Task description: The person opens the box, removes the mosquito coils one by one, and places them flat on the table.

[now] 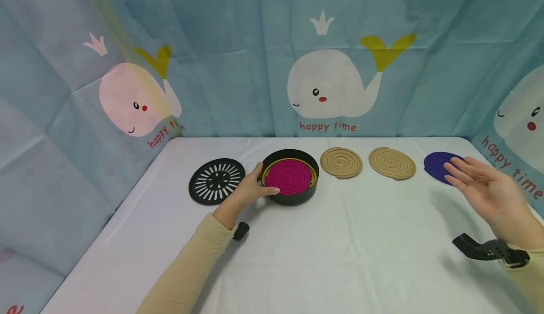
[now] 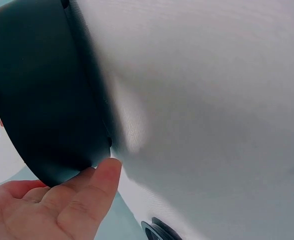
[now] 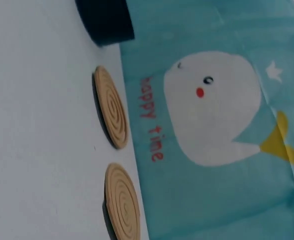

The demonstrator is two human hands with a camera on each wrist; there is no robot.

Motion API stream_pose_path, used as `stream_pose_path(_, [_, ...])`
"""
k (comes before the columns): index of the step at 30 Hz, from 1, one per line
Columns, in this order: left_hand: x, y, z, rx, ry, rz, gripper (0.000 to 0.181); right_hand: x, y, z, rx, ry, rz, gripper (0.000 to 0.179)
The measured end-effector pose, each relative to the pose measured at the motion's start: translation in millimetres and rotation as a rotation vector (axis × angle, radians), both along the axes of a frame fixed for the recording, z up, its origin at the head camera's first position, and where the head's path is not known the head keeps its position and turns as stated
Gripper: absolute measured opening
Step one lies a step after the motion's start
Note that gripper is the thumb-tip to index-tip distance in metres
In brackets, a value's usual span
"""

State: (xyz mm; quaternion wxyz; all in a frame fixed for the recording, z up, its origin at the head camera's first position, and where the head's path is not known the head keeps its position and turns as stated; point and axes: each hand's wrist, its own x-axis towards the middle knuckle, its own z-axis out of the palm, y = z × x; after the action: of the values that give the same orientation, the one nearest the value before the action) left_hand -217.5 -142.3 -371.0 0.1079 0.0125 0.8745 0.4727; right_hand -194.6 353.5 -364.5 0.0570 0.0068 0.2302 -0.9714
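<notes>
My left hand [image 1: 250,185] grips the left side of a round black mosquito coil holder [image 1: 293,200], thumb over its near rim. Inside the holder lies a magenta mosquito coil [image 1: 288,176], with a yellow edge [image 1: 315,178] showing around it. From the left wrist view, my fingers [image 2: 94,195] curl against the holder's dark outer wall [image 2: 42,90]. Over at the right, my right hand [image 1: 488,186] is raised with its fingers extended and nothing in it. Those fingers overlap a dark purple coil [image 1: 435,165] in the head view, hiding part of it.
Left of the holder lies its black slotted lid [image 1: 217,182]. Two tan coils [image 1: 341,163] lie in a row between the holder and the purple coil. Behind the white table [image 1: 331,257] hangs a blue whale-print curtain [image 1: 238,87], which also runs along both sides.
</notes>
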Motion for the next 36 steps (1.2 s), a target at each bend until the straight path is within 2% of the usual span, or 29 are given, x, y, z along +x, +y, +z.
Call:
stream_pose_path(4, [0.0, 0.0, 0.1, 0.006, -0.001, 0.0, 0.1, -2.7, -12.7, 0.7, 0.173, 0.056, 0.014, 0.072])
stream_pose_path(6, [-0.1, 0.2, 0.0, 0.008, -0.002, -0.001, 0.099, -1.8, -18.6, 2.1, 0.175, 0.089, 0.03, 0.065])
stream_pose_path(10, [0.2, 0.8, -0.3, 0.013, -0.005, -0.003, 0.099, 3.1, -29.1, 8.5, 0.054, 0.173, 0.134, 0.044])
stream_pose_path(12, [0.4, 1.1, 0.1, 0.016, -0.008, -0.001, 0.1, 4.4, -33.9, 10.4, 0.039, 0.195, 0.167, 0.035])
stream_pose_path(26, [1.5, 1.2, 4.0, 0.009, -0.008, 0.001, 0.099, 6.2, -63.5, 17.4, 0.249, 0.311, 0.235, 0.043])
stream_pose_path(36, [1.1, 1.6, 3.9, 0.009, -0.016, 0.005, 0.099, 7.0, -81.4, 16.6, 0.41, 0.358, 0.221, 0.044])
